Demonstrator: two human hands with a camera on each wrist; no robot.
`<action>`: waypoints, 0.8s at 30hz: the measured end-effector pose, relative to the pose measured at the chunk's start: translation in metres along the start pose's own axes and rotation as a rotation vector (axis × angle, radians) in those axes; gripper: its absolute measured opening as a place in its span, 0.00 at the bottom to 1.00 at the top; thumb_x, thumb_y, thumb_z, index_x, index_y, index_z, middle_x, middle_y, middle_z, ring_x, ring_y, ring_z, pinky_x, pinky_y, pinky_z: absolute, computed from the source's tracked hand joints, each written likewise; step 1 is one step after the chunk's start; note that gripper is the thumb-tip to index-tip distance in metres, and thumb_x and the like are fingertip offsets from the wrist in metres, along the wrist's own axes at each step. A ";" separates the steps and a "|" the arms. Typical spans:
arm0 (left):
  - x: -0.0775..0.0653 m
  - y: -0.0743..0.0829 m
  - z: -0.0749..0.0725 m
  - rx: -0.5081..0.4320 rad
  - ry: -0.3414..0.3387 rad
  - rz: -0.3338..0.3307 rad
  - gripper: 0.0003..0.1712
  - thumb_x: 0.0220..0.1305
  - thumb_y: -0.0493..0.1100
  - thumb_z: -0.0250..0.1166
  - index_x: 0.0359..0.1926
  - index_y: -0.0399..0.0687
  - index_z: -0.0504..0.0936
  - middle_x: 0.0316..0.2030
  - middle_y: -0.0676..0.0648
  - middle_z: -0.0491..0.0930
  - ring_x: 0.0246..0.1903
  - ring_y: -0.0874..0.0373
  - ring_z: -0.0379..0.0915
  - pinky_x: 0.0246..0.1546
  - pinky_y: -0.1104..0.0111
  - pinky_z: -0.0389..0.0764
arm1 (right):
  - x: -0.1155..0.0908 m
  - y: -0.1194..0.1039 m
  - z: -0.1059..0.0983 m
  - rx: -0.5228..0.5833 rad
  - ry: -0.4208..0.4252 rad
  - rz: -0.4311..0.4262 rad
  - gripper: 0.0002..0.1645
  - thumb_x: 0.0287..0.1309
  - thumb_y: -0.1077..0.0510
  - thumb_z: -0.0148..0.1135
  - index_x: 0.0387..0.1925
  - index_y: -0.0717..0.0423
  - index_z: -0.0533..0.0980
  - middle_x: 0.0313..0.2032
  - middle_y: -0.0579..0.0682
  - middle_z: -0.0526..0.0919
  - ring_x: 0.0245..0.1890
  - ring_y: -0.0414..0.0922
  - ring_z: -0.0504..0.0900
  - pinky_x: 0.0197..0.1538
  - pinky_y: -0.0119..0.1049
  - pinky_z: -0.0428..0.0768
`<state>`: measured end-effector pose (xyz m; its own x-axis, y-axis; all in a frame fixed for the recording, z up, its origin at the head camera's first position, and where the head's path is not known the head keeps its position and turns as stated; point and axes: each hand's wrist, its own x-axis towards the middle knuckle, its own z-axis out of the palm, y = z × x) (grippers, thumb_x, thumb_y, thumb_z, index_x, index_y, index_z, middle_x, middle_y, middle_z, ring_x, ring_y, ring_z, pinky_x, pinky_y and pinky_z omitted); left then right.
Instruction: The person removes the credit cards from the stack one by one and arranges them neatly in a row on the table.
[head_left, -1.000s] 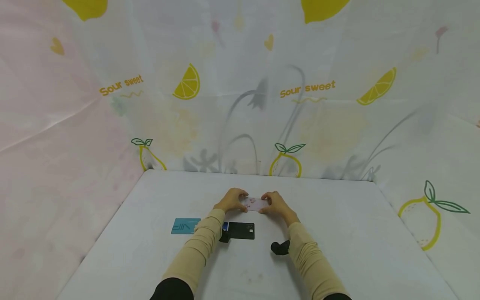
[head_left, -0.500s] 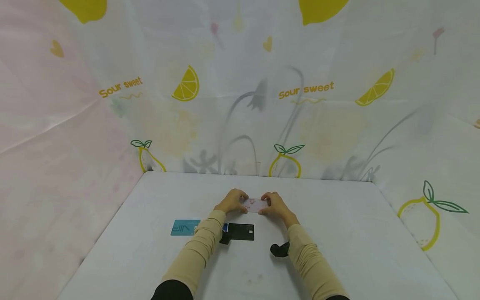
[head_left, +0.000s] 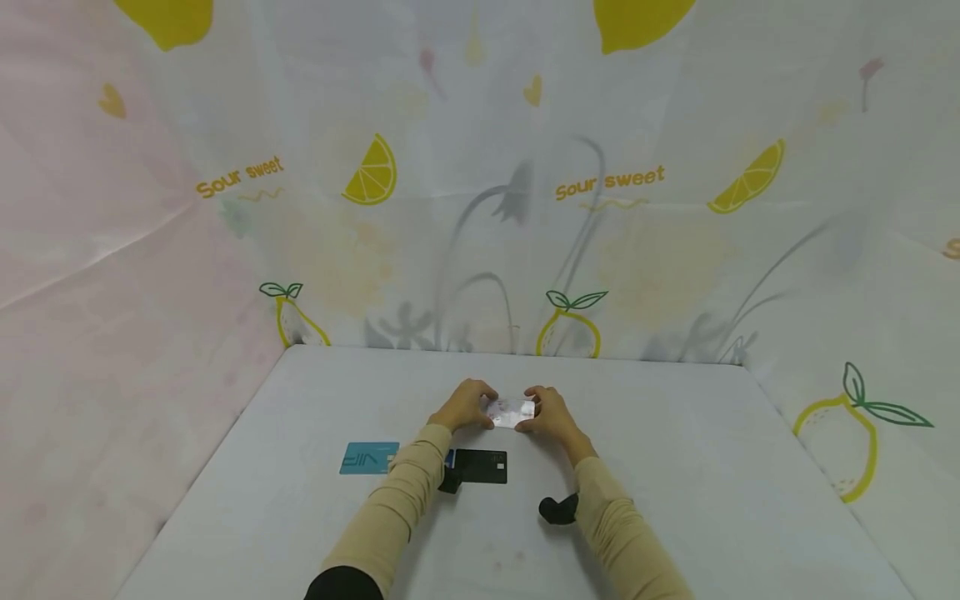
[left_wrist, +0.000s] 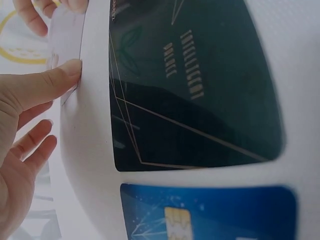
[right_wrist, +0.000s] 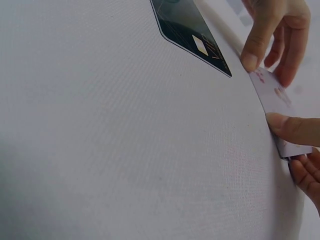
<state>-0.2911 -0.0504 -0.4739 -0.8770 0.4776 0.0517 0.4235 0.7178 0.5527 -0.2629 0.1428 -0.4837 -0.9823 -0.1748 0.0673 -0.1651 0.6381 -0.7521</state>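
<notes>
Held between my two hands is a pale card with pinkish print, near the middle of the table. My left hand pinches its left end, thumb along the near edge. The right hand pinches the other end the same way. In the right wrist view both thumbs press the card's edge, and a thin dark edge shows beneath it at the right end. A black card with a chip lies nearer me, beside a blue card mostly covered by my left arm in the head view.
A teal card marked VIP lies to the left of my left forearm. Black wrist pieces jut from under the sleeves. The white table ends at a lemon-print cloth at the back and sides.
The pale card has tilted slightly and now shines with reflected light. Both hands keep their hold on its ends, and the other cards have stayed put.
</notes>
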 end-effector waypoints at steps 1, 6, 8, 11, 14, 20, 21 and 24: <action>0.000 0.000 0.000 0.002 0.001 -0.002 0.27 0.39 0.35 0.78 0.46 0.35 0.82 0.47 0.40 0.79 0.51 0.45 0.71 0.55 0.56 0.70 | 0.000 0.000 0.001 0.009 0.008 0.001 0.35 0.35 0.66 0.77 0.48 0.71 0.72 0.37 0.59 0.72 0.35 0.51 0.76 0.39 0.41 0.78; 0.000 0.000 0.000 0.010 0.000 0.002 0.28 0.40 0.36 0.77 0.47 0.35 0.82 0.47 0.40 0.79 0.51 0.45 0.71 0.56 0.56 0.70 | -0.001 0.005 0.002 0.042 0.020 0.003 0.34 0.34 0.66 0.78 0.47 0.73 0.74 0.38 0.60 0.74 0.39 0.54 0.78 0.41 0.42 0.79; 0.000 0.000 0.000 0.021 -0.003 0.011 0.28 0.40 0.36 0.77 0.46 0.35 0.82 0.46 0.40 0.79 0.50 0.45 0.71 0.55 0.56 0.70 | -0.002 0.007 0.002 0.039 0.011 -0.003 0.35 0.34 0.66 0.78 0.48 0.74 0.74 0.40 0.61 0.76 0.39 0.54 0.79 0.42 0.42 0.79; -0.001 0.001 -0.001 0.024 -0.013 0.010 0.28 0.40 0.35 0.77 0.46 0.34 0.82 0.46 0.39 0.80 0.50 0.45 0.71 0.55 0.56 0.70 | -0.004 0.008 0.001 0.043 -0.012 -0.012 0.38 0.32 0.66 0.78 0.50 0.75 0.74 0.39 0.60 0.80 0.37 0.51 0.80 0.41 0.39 0.79; -0.001 0.001 -0.002 0.018 -0.018 0.005 0.28 0.40 0.35 0.77 0.47 0.34 0.82 0.46 0.38 0.79 0.50 0.44 0.72 0.54 0.56 0.71 | -0.006 0.007 -0.001 0.049 -0.027 -0.030 0.41 0.31 0.67 0.78 0.51 0.76 0.72 0.34 0.56 0.81 0.32 0.46 0.78 0.36 0.35 0.77; 0.000 0.000 -0.001 -0.013 -0.024 0.010 0.28 0.41 0.34 0.76 0.48 0.33 0.81 0.47 0.38 0.79 0.49 0.44 0.73 0.53 0.55 0.72 | -0.008 0.007 -0.004 0.051 -0.033 -0.067 0.40 0.32 0.68 0.77 0.52 0.78 0.71 0.28 0.52 0.77 0.27 0.41 0.71 0.31 0.29 0.72; 0.000 -0.001 -0.001 -0.014 -0.025 0.016 0.29 0.41 0.34 0.76 0.49 0.33 0.80 0.47 0.38 0.79 0.49 0.45 0.73 0.53 0.56 0.72 | -0.008 0.007 -0.004 0.045 -0.031 -0.074 0.40 0.32 0.68 0.77 0.52 0.77 0.71 0.28 0.52 0.76 0.27 0.41 0.71 0.31 0.30 0.72; 0.000 -0.002 0.000 -0.030 -0.025 0.037 0.30 0.41 0.34 0.76 0.49 0.32 0.79 0.46 0.38 0.79 0.48 0.45 0.73 0.52 0.56 0.73 | -0.008 0.009 -0.004 0.003 -0.010 -0.103 0.39 0.32 0.65 0.78 0.50 0.75 0.74 0.29 0.52 0.76 0.28 0.41 0.72 0.33 0.30 0.73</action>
<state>-0.2921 -0.0524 -0.4750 -0.8549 0.5163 0.0514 0.4478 0.6842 0.5757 -0.2570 0.1532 -0.4886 -0.9591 -0.2474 0.1377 -0.2651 0.6136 -0.7437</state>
